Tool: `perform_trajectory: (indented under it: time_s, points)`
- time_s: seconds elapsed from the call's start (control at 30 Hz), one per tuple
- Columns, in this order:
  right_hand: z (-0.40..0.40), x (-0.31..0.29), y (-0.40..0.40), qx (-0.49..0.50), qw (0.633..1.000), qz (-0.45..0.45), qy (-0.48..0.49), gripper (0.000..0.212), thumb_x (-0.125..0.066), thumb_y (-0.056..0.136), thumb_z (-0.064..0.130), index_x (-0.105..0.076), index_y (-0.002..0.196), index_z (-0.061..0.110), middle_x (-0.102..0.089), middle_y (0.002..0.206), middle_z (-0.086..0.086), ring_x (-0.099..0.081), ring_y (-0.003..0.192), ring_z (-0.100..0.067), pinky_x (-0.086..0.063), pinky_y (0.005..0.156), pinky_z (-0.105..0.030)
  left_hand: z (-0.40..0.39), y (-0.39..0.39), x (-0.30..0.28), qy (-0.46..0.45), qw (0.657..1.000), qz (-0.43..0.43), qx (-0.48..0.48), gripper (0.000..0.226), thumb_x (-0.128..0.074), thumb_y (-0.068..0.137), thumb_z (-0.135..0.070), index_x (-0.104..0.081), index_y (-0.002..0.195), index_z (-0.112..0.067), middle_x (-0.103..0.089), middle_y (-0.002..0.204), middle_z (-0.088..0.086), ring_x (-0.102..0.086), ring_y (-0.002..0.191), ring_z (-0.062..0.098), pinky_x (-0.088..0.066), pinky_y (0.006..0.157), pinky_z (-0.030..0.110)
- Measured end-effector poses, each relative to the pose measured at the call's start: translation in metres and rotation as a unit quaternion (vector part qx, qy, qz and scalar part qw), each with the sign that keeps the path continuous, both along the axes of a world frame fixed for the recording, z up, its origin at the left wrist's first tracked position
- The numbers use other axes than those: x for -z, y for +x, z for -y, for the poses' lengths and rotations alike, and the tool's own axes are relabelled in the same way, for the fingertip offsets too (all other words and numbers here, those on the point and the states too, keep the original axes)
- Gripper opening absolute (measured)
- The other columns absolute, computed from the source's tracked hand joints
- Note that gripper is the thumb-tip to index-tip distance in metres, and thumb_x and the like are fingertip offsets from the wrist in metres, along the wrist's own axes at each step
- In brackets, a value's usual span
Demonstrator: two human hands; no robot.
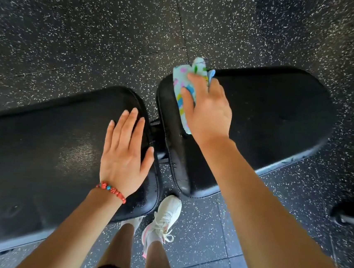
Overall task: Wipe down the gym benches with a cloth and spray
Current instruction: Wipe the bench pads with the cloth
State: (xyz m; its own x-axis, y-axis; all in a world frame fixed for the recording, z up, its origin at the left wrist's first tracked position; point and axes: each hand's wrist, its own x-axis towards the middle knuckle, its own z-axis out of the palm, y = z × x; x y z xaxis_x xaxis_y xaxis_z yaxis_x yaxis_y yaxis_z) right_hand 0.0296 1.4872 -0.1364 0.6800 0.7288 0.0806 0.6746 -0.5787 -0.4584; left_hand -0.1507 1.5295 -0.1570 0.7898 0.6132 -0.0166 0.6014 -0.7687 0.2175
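While pressed flat on the right pad (pixel 259 120), right hand (pixel 208 113) pins the cloth (pixel 181 86) under palm, fingers (pixel 195 79) spread over it and holding it down, not balled up. Cloth: thin, soft, pale blue with multicolour blotches, crumpled, one corner sticking up past the pad's far left edge. Right pad: black vinyl, matte with fine grain, rounded-rectangle outline, thick padded rim, stitched seam along the near-left edge. Left pad (pixel 40 153): same black vinyl, rounded corner, dull glossy patch mid-surface, slight creasing near the lower corner. Left hand (pixel 124 159) laid open on that pad near its right end, fingers released, straight and together, gripping nothing. Red beaded bracelet (pixel 111 190) with a couple of blue beads on the left wrist. Narrow gap between the two pads, dark frame hardware (pixel 159 136) visible in it, detail too dark to tell. Floor (pixel 84 27): black rubber tile, white-speckled, straight tile seams. White laced sneaker (pixel 164 221) with pink trim on the floor below the gap. Dark rounded part with a metal bar (pixel 351 212) at right edge, unclear what.
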Motion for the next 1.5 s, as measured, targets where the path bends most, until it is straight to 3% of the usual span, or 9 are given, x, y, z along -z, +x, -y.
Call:
perform_trajectory:
  time_s: [0.13,0.3,0.4,0.63,0.8,0.93,1.13,1.27,1.5]
  points:
    - [0.014,0.000,0.030,-0.016,0.999,0.016,-0.040,0.037,-0.043,0.095,0.032,-0.052,0.126,0.013,-0.056,0.105,-0.021,-0.053,0.095,-0.035,-0.042,0.078,-0.043,0.004,0.009,-0.005,0.005,1.000,0.010,-0.020,0.052,-0.040,0.090,-0.027,-0.047,0.129,0.008,-0.040,0.140,0.026,-0.034,0.132,0.040,-0.019,0.112,0.052]
    - [0.057,0.000,0.090,0.163,0.986,-0.008,-0.038,0.038,-0.045,0.094,0.032,-0.050,0.128,0.018,-0.053,0.112,-0.022,-0.052,0.100,-0.036,-0.041,0.074,-0.039,0.017,0.049,-0.015,-0.035,0.998,0.052,0.013,0.053,-0.040,0.090,-0.026,-0.046,0.129,0.008,-0.039,0.141,0.027,-0.032,0.133,0.041,-0.021,0.111,0.049]
    - [0.065,0.002,0.097,0.207,0.978,0.000,-0.040,0.037,-0.046,0.093,0.031,-0.050,0.128,0.016,-0.053,0.113,-0.021,-0.052,0.100,-0.035,-0.041,0.072,-0.038,0.023,0.075,-0.012,-0.041,0.996,0.057,0.058,0.053,-0.041,0.090,-0.026,-0.044,0.131,0.007,-0.036,0.143,0.026,-0.030,0.134,0.040,-0.022,0.111,0.048]
    - [0.093,-0.003,0.081,0.025,0.999,0.025,-0.032,0.033,-0.054,0.090,0.026,-0.059,0.119,0.010,-0.057,0.094,-0.027,-0.055,0.085,-0.043,-0.047,0.067,-0.044,0.029,0.097,0.003,-0.028,0.996,0.045,0.071,0.055,-0.039,0.091,-0.026,-0.040,0.135,0.007,-0.033,0.145,0.026,-0.027,0.136,0.040,-0.020,0.111,0.051]
    - [0.142,-0.003,0.139,0.195,0.980,0.022,-0.037,0.035,-0.050,0.092,0.028,-0.054,0.124,0.015,-0.056,0.107,-0.028,-0.054,0.092,-0.044,-0.041,0.075,-0.043,0.028,0.096,0.005,-0.025,0.996,0.052,0.072,0.056,-0.039,0.090,-0.028,-0.039,0.135,0.006,-0.033,0.145,0.025,-0.027,0.136,0.038,-0.017,0.112,0.048]
    - [0.138,0.000,0.119,0.267,0.963,0.009,-0.021,0.035,-0.050,0.092,0.026,-0.054,0.124,0.016,-0.055,0.108,-0.026,-0.054,0.091,-0.042,-0.037,0.074,-0.039,0.029,0.097,0.005,-0.026,0.996,0.051,0.064,0.057,-0.039,0.089,-0.028,-0.039,0.135,0.005,-0.034,0.145,0.025,-0.028,0.135,0.039,-0.015,0.112,0.047]
    - [0.111,-0.004,0.002,0.141,0.990,-0.008,0.005,0.031,-0.055,0.087,0.024,-0.065,0.110,0.006,-0.059,0.079,-0.024,-0.059,0.069,-0.038,-0.053,0.062,-0.040,0.028,0.097,0.005,-0.028,0.996,0.051,0.074,0.057,-0.039,0.089,-0.028,-0.038,0.135,0.006,-0.034,0.145,0.025,-0.027,0.135,0.040,-0.015,0.111,0.047]
    - [0.120,-0.005,0.011,0.026,0.999,0.018,-0.009,0.029,-0.053,0.087,0.025,-0.067,0.107,0.008,-0.058,0.072,-0.020,-0.058,0.063,-0.035,-0.053,0.056,-0.039,0.026,0.096,0.003,-0.024,0.995,0.047,0.084,0.056,-0.039,0.090,-0.028,-0.039,0.134,0.007,-0.034,0.144,0.026,-0.028,0.135,0.041,-0.016,0.111,0.047]
    - [0.172,0.002,0.079,0.340,0.940,0.009,0.012,0.032,-0.051,0.092,0.024,-0.057,0.121,0.013,-0.056,0.102,-0.028,-0.055,0.087,-0.042,-0.033,0.072,-0.036,0.026,0.096,0.001,-0.030,0.992,0.047,0.109,0.054,-0.040,0.090,-0.025,-0.040,0.134,0.007,-0.035,0.143,0.027,-0.030,0.134,0.043,-0.017,0.109,0.049]
